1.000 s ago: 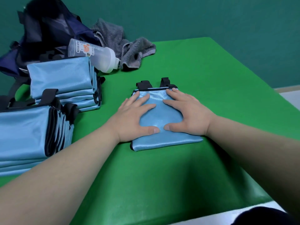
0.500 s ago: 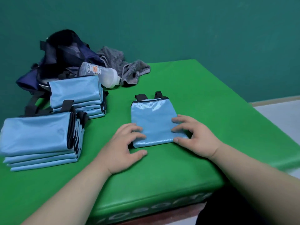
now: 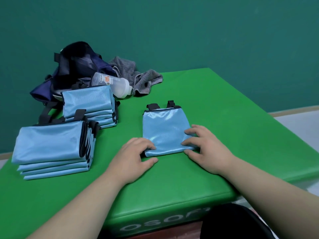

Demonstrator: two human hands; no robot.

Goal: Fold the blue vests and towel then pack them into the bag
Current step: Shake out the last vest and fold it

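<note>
**One vest folded, lift to follow**

A folded light-blue vest point(image 3: 164, 130) of shiny cloth with black straps is laid at the centre of the green padded surface point(image 3: 224, 104). Its near-left corner is pinched by the left hand point(image 3: 136, 156), fingers curled over the top and thumb at the edge. Its near-right corner is pinched likewise by the right hand point(image 3: 205, 149), fingers spread. Folding of this piece is judged finished. A level lift is called for next, towards the near stack of folded blue vests point(image 3: 50, 145) at 9 o'clock or the open dark navy bag point(image 3: 74, 69) at 11. The crumpled grey towel point(image 3: 138, 78) at 12 is not yet folded.
</note>
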